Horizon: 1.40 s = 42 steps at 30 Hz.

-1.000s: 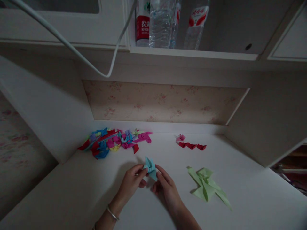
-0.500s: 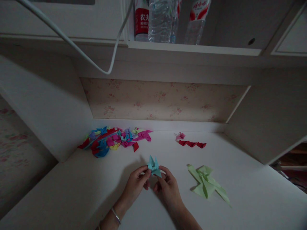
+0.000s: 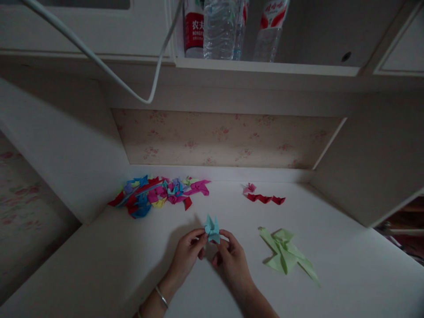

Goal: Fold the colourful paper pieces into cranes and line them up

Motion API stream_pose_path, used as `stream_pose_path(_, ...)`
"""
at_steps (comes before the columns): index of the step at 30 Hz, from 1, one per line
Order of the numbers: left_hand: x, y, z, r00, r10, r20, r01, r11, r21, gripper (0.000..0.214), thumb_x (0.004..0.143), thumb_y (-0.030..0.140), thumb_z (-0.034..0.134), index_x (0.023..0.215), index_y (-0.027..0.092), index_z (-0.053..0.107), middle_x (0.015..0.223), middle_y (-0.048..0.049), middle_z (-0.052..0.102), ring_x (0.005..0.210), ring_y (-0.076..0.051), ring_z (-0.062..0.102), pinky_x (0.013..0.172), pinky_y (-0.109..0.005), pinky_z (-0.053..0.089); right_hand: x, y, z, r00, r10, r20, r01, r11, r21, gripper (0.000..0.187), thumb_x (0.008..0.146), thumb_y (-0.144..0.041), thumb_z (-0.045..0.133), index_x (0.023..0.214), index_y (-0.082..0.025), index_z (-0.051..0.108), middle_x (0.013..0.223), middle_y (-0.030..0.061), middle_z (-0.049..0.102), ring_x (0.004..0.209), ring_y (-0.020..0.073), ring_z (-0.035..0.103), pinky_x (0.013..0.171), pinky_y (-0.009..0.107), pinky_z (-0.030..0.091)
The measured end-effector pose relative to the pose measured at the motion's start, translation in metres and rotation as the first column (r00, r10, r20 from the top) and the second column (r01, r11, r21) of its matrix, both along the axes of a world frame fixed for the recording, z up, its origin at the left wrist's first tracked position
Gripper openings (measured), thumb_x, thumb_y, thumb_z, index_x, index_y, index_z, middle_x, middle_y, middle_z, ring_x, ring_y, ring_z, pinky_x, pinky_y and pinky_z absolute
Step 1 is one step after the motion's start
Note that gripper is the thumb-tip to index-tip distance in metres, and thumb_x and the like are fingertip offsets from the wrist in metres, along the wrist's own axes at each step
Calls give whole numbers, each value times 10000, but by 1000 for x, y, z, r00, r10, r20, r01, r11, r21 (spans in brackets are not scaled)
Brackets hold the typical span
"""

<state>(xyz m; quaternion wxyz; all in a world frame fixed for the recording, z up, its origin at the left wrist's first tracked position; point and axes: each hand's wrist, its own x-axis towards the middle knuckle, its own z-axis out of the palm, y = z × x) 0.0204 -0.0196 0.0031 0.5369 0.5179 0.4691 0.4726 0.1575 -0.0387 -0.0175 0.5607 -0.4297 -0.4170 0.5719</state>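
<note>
A small light-blue folded paper piece (image 3: 212, 228) stands between my two hands above the white desk (image 3: 344, 274). My left hand (image 3: 187, 256), with a thin bracelet at the wrist, pinches its left side. My right hand (image 3: 232, 260) pinches its right side with the fingertips closed. Both hands sit near the middle front of the desk, almost touching each other.
A pile of colourful folded paper pieces (image 3: 159, 194) lies at the back left. Red and pink pieces (image 3: 263, 196) lie at the back right. Pale green folded paper (image 3: 286, 256) lies right of my hands. Water bottles (image 3: 220, 28) stand on the shelf above; a white cable (image 3: 99, 62) hangs down.
The blue paper piece has been turned and pressed narrower between my fingertips. My hands have shifted slightly to the right and stayed close together.
</note>
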Motion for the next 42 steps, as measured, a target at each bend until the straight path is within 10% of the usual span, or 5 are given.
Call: stream_pose_path(42, 1, 0, -2, 998, 45, -35, -45, 999, 3, 421, 746, 476, 634, 920, 94, 678, 531, 21, 529, 460, -95, 437, 434, -195, 326, -1, -3, 5, 990, -5, -141, -1, 999, -46, 405, 794, -501, 622, 1023, -184, 517, 651, -8, 643, 390, 99, 531, 393, 198, 367)
